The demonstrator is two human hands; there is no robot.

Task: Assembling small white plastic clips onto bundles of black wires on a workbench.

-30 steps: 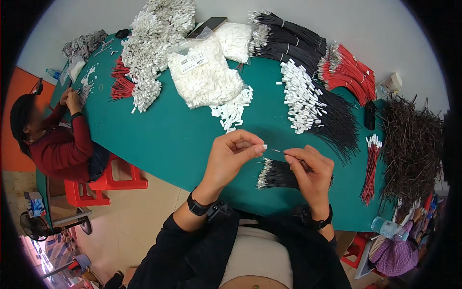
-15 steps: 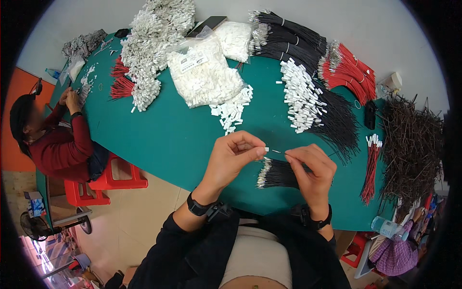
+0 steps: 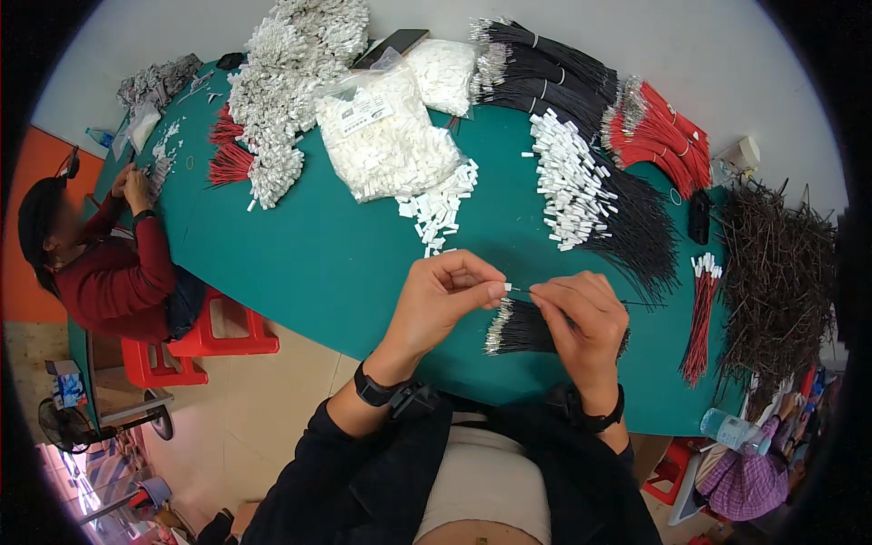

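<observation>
Between thumb and forefinger my left hand [image 3: 457, 289] pinches a small white plastic connector housing [image 3: 508, 287]. My right hand [image 3: 584, 315] grips a thin black wire [image 3: 647, 303] whose tail sticks out to the right past the fingers. The wire's metal tip is at the housing's open end; I cannot tell how far inside it sits. Under both hands lies a bundle of black wires [image 3: 525, 329] with bare metal tips facing left. A fan of black wires with white housings [image 3: 570, 182] spreads just beyond my right hand. Loose white housings [image 3: 439, 213] lie beyond my left hand.
A clear bag of white housings [image 3: 386, 136] stands mid-table on the green tabletop [image 3: 300, 263]. Black [image 3: 549, 68] and red wire bundles [image 3: 658, 136] lie at the back right, brown wires [image 3: 777, 282] at the far right. A co-worker [image 3: 109, 254] sits at the left.
My right hand has moved slightly left, bringing the wire's tip up to the white housing. The wire's tail now shows to the right of that hand. My left hand has barely shifted.
</observation>
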